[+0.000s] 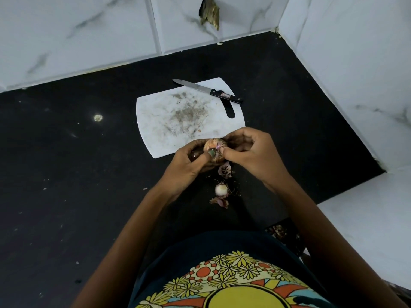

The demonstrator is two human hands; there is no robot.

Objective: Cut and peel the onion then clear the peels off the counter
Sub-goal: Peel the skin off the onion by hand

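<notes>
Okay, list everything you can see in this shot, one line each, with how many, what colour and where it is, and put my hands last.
onion: one, tan-pink skin, held above the counter at the board's near edge
cutting board: one, white with dark smudges, on the counter
knife: one, steel blade and black handle, lying across the board's far edge
cut onion end: one, white with rootlets, on the counter near the person
peels: two clumps, purplish-brown, on the counter either side of the cut end
counter: one, black
wall tiles: white marbled, behind and to the right
left hand: one, grips the onion
right hand: one, pinches the skin
</notes>
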